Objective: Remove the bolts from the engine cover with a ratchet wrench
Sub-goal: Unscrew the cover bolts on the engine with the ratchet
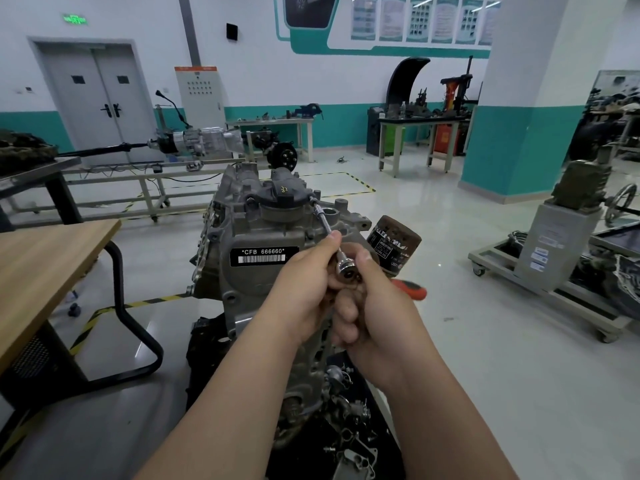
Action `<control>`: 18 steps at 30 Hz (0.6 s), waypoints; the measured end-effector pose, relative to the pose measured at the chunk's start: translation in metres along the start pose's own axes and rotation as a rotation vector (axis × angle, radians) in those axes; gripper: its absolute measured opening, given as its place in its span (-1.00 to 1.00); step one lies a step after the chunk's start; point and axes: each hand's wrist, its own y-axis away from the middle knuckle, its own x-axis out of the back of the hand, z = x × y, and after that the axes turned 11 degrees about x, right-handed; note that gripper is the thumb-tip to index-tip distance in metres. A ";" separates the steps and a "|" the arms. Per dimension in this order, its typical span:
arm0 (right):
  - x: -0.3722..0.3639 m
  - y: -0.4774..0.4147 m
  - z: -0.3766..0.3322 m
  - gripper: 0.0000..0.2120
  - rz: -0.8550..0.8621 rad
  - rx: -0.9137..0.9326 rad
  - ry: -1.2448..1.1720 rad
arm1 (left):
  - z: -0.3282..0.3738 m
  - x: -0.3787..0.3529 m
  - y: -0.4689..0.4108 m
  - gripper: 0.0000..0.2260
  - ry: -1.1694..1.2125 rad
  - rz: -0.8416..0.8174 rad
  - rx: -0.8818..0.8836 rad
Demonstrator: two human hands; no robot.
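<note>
Ratchet wrench [346,268] is held in both hands, and its long extension bar [323,221] is run up to a bolt [313,201] at the right edge of the engine cover [263,233], beside the black oil filler cap [277,194]. The orange handle [414,289] is gripped by the right hand [377,310], presumably so it can be swung. The bar's near end is pinched by the left hand [304,289], probably to keep the socket seated squarely. An oil filter [394,245] is seen just behind the hands. Whether the bolt is loosened cannot be told.
</note>
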 end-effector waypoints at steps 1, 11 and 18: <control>-0.003 0.001 0.001 -0.45 -0.002 -0.041 -0.109 | 0.000 0.001 0.000 -0.60 0.002 0.002 0.009; -0.007 0.007 -0.004 -0.53 -0.092 -0.298 -0.683 | 0.001 0.008 -0.001 -0.62 0.021 -0.025 -0.047; -0.009 0.003 -0.001 -0.51 -0.029 -0.242 -0.519 | -0.001 0.007 -0.002 -0.69 0.051 -0.017 -0.044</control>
